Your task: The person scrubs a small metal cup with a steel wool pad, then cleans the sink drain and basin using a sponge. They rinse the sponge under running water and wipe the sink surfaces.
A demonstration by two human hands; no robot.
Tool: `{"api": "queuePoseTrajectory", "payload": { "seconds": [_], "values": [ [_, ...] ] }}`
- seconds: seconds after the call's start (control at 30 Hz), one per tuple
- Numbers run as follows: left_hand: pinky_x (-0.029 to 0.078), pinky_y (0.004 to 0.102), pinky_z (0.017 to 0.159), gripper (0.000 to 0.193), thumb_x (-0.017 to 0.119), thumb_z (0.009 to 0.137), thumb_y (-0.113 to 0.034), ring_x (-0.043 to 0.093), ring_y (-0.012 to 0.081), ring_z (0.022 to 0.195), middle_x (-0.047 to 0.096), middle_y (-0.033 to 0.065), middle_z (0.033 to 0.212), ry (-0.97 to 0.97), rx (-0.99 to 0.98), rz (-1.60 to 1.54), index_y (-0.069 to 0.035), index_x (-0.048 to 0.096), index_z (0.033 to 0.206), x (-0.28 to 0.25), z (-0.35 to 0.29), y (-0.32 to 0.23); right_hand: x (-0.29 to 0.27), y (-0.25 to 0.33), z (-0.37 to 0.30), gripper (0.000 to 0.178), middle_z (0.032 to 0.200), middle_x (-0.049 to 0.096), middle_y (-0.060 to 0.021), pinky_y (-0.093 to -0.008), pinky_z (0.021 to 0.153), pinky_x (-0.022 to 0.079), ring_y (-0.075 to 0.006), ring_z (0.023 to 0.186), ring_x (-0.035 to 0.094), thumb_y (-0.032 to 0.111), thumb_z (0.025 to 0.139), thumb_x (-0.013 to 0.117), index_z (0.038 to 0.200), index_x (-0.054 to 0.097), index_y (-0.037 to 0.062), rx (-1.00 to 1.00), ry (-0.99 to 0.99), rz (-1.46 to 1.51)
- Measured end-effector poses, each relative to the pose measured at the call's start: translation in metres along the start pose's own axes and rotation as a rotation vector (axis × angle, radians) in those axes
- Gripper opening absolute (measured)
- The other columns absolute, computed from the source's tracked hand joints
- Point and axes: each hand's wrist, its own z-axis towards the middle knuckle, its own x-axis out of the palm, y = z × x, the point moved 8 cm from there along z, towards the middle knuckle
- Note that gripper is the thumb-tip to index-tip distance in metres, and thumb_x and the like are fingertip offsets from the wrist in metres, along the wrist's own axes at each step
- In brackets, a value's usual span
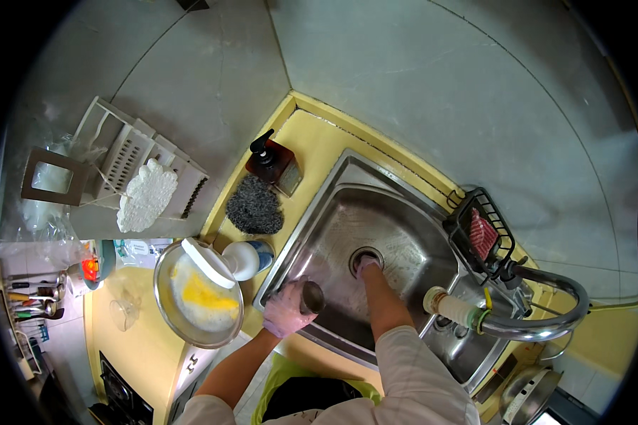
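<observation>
At the near-left rim of the rectangular steel sink (pixel 411 244), the left hand (pixel 285 312) grips a dark metallic cylinder (pixel 312 297); the right hand (pixel 368 266), grip unclear, seemingly works the round drain (pixel 354 265), likely needing careful withdrawal next.

We are in a kitchen, and a fitted steel sink (pixel 397 205) says so first: our right hand (pixel 368 263) is down at its drain, with a curved chrome faucet (pixel 580 306) to the right. On that same side, slightly ahead, we see a black wire caddy (pixel 462 230). Ahead of our left hand (pixel 285 312), a pump bottle (pixel 269 163) and a grey scrubbing pad (pixel 254 205) sit on the yellow counter (pixel 319 131). Farther left and ahead, we make out a grater (pixel 125 152) against the grey wall (pixel 213 106). Well to the left of our left hand is a cluster of cooking utensils (pixel 46 292); behind and left of it, we see a dark stove (pixel 124 391) in the worktop.
</observation>
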Motion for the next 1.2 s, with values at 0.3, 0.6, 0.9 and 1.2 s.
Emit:
{"api": "queuePoseTrajectory", "payload": {
  "seconds": [0.3, 0.6, 0.9, 1.2],
  "values": [
    [0.053, 0.0429, 0.077, 0.088, 0.076, 0.067, -0.043, 0.061, 0.0311, 0.098, 0.051, 0.0119, 0.121, 0.024, -0.031, -0.019, -0.009, 0.036, 0.138, 0.006, -0.007, 0.008, -0.015, 0.020, -0.023, 0.026, 0.120, 0.061, -0.0150, -0.0411, 0.085, 0.052, -0.0268, 0.112, 0.060, 0.014, 0.089, 0.053, 0.110, 0.066, 0.0049, -0.081, 0.029, -0.184],
    [0.053, 0.0433, 0.078, 0.088, 0.076, 0.067, -0.043, 0.062, 0.0306, 0.097, 0.052, 0.0124, 0.122, 0.013, -0.019, -0.031, -0.011, 0.036, 0.138, 0.007, -0.006, 0.007, -0.006, 0.034, -0.024, 0.024, 0.114, 0.065, -0.0144, -0.0398, 0.080, 0.053, -0.0269, 0.103, 0.064, 0.014, 0.089, 0.053, 0.105, 0.068, 0.0040, -0.326, -0.054, -0.510],
    [0.054, 0.0421, 0.073, 0.086, 0.076, 0.068, -0.042, 0.063, 0.0311, 0.091, 0.053, 0.0112, 0.119, -0.047, 0.019, 0.004, -0.012, 0.036, 0.138, -0.002, -0.001, -0.001, -0.007, 0.023, -0.023, 0.023, 0.111, 0.065, -0.0139, -0.0384, 0.078, 0.053, -0.0260, 0.100, 0.065, 0.012, 0.088, 0.053, 0.104, 0.068, 0.0040, -0.154, -0.050, -0.264],
    [0.053, 0.0425, 0.075, 0.085, 0.076, 0.068, -0.042, 0.062, 0.0305, 0.095, 0.052, 0.0111, 0.120, -0.016, -0.021, -0.003, -0.012, 0.037, 0.137, 0.000, -0.004, 0.004, -0.005, 0.026, -0.026, 0.028, 0.120, 0.060, -0.0140, -0.0381, 0.085, 0.050, -0.0259, 0.109, 0.060, 0.014, 0.089, 0.050, 0.112, 0.063, 0.0034, -0.301, -0.016, -0.398]
  ]
}}
